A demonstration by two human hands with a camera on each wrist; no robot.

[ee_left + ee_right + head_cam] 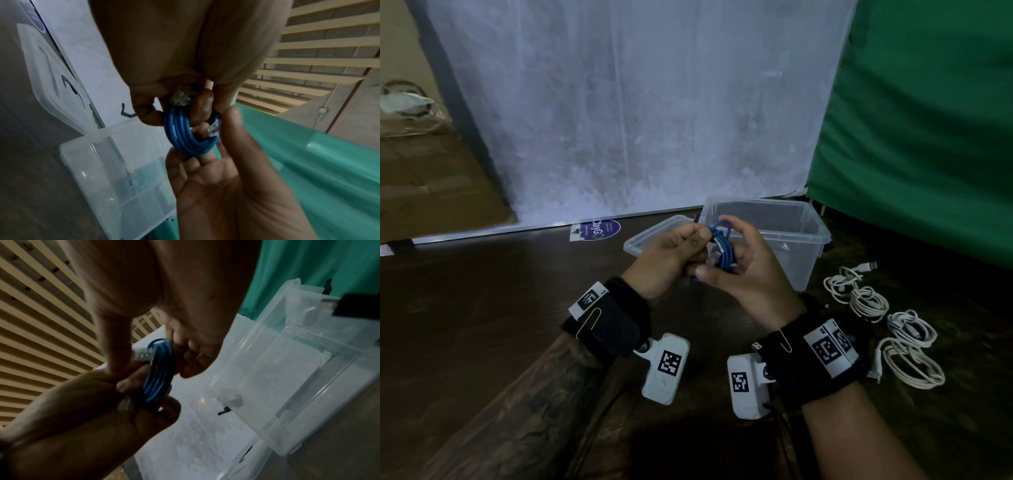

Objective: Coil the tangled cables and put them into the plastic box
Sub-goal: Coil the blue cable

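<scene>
Currently the dark desk (pixel 482 291) carries the clear plastic box (pixel 801 236), open and seemingly empty, with white cables (pixel 893 329) coiled to its right. Held above the box's near edge, the blue cable (pixel 722 250) is a tight multi-loop coil. Left hand (pixel 671 253) pinches one side, right hand (pixel 750 267) curls round the other. Judgement: light, springy; hold across all loops, near the clear plugs (pixel 182 96).

dim room: dark wooden floor (pixel 482 308), white sheet (pixel 637 102), green curtain (pixel 928 120) behind.

head downward, wrists close, sharing blue cable (pixel 723 251)
</scene>
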